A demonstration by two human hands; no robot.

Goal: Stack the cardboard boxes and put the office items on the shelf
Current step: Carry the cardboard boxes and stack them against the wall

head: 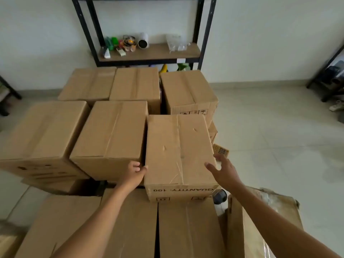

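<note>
Closest to us, our left hand [134,171] curls round the taped brown cardboard box [178,151] atop the stack; our right hand [222,169] hovers spread. One-sided grip could tip it rightward.

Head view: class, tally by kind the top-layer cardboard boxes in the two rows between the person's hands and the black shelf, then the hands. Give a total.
Cardboard boxes: 6
Hands: 2
Total: 8
</note>
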